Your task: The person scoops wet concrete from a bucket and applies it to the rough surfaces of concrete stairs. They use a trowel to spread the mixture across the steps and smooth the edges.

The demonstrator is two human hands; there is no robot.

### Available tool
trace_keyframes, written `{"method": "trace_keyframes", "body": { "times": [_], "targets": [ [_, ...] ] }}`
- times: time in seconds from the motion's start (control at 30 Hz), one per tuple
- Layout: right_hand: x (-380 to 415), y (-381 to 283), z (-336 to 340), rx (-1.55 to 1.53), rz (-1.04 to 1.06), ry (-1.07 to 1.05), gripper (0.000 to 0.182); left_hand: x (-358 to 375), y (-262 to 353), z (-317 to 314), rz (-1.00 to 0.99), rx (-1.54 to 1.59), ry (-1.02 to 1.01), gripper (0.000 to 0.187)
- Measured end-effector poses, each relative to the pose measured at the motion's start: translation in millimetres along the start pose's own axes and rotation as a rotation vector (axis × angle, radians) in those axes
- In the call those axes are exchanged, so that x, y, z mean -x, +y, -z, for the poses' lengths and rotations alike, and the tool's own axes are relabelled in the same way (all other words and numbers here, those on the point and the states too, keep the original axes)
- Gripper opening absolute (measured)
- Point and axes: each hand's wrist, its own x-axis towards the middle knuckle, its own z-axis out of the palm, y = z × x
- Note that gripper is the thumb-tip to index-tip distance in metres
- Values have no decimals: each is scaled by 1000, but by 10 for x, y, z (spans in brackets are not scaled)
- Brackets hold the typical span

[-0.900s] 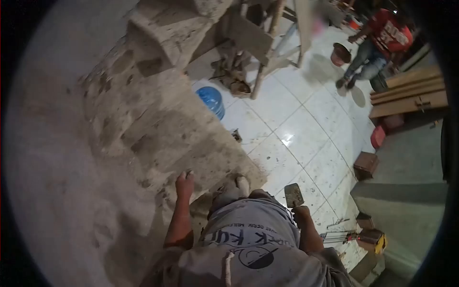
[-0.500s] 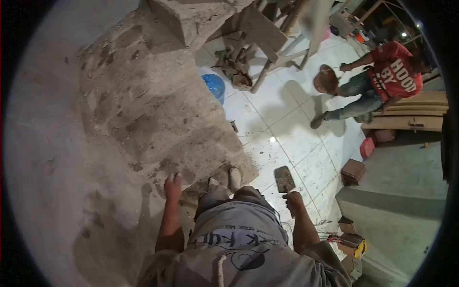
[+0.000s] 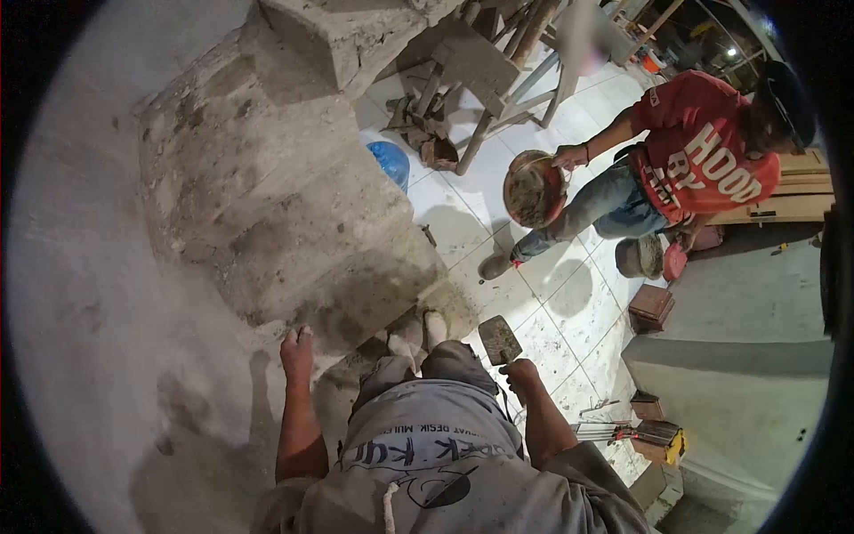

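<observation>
Plastering on the concrete stair (image 3: 294, 222) appears paused for mortar supply. Right hand (image 3: 520, 374), grip clamped on the trowel (image 3: 499, 340), hangs over the tiled floor; left hand (image 3: 297, 349) rests flat against the wall beside the steps. Next move likely requires reaching the co-worker's raised mortar pan (image 3: 533, 189); open drop lies rightward.

Trowel (image 3: 499, 339) in right hand (image 3: 520, 374)

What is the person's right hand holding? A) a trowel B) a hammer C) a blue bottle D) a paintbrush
A: the right hand grips the handle of a flat-bladed trowel held out over the tiled floor, while the left hand rests on the rough concrete steps.
</observation>
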Motion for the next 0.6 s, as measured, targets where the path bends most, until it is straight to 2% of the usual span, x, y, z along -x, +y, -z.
{"method": "trace_keyframes", "body": {
  "times": [0.03, 0.13, 0.17, 0.23, 0.37, 0.4, 0.47, 0.53, 0.6],
  "targets": [
    [21, -7, -6, -5, 26, -6, 19, 81, 152, 54, 78, 49, -98, 47],
    [78, -89, -24, -77, -3, 5, 20, 122, -48, 80, 27, 168, -78, 48],
    [-226, 101, -49, 43, 6, 17, 22, 149, -72, 103, 36, 166, -59, 48],
    [-163, 13, -64, 88, -10, 13, 22, 260, 43, 127, 31, -173, 18, 47],
    [-291, 55, -38, 45, 28, -52, 22, 40, -601, -8, -2, -291, 119, 41],
    [-269, -16, -35, 56, 29, -51, 22, -51, -782, -30, 3, 3, 53, 41],
    [-86, -261, -74, 165, 31, -39, 24, 46, -694, -12, 24, 299, -2, 41],
    [4, -416, -142, 306, 96, -25, 27, 324, -37, 103, 77, 300, -79, 41],
    [-75, -566, -236, 654, 222, 12, 27, 236, -99, 128, 65, 202, -89, 40]
  ]
}}
